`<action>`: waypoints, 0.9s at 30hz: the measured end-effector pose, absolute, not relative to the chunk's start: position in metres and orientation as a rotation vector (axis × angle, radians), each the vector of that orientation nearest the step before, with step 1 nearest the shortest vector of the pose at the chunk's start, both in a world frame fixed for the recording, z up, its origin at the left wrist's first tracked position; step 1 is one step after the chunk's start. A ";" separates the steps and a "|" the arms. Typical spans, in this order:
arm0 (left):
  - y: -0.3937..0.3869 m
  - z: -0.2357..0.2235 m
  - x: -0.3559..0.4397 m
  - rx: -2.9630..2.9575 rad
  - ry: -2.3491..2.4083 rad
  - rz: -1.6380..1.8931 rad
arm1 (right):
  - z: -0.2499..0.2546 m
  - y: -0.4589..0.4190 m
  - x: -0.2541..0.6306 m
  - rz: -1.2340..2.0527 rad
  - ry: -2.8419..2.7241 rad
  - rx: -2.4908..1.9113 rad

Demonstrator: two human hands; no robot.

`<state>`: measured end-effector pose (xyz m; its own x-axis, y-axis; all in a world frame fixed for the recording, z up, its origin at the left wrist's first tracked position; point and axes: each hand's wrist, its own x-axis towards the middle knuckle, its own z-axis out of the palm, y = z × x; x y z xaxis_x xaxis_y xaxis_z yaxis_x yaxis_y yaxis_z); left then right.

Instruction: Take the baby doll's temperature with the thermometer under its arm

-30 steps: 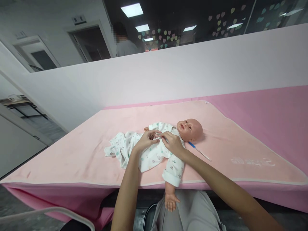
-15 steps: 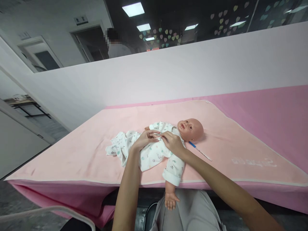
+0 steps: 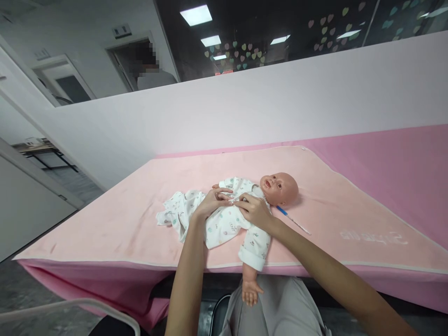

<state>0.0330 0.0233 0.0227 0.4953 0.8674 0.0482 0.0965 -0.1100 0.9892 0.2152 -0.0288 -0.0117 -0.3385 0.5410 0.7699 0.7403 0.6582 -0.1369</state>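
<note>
A baby doll [image 3: 280,186] in a white patterned romper [image 3: 224,224] lies on its back on a light pink blanket [image 3: 140,205], head to the right. One doll arm hangs over the front edge of the table. My left hand [image 3: 212,203] and my right hand [image 3: 254,210] meet over the doll's chest, both with fingers pinched on the romper's front. A thin white stick with a blue tip [image 3: 292,219] lies on the blanket just right of the doll's neck.
The blanket covers a table with a darker pink cloth [image 3: 392,163]. A white partition wall [image 3: 245,107] runs behind it. Another person [image 3: 149,70] stands beyond the wall at the far left. A chair rail [image 3: 70,308] shows at the lower left.
Both hands stay pinched on the romper at the doll's chest with only slight finger shifts. The person behind the wall has moved to the left.
</note>
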 end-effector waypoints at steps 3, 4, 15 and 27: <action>0.023 0.024 0.033 1.564 0.855 0.807 | -0.012 -0.028 0.216 -0.283 -2.051 -1.002; 0.022 0.024 0.033 1.573 0.863 0.803 | -0.012 -0.028 0.216 -0.282 -2.059 -1.001; 0.020 0.022 0.040 1.914 0.914 0.893 | -0.009 -0.033 0.216 -0.353 -2.190 -1.009; -0.002 0.014 0.013 2.020 1.048 1.031 | -0.006 -0.036 0.213 -0.376 -2.208 -1.088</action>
<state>0.0125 -0.0017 0.0140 0.3765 0.8580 0.3494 0.3631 -0.4836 0.7964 0.2126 -0.0362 -0.0057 -0.4521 0.6042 0.6561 0.7872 0.6162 -0.0250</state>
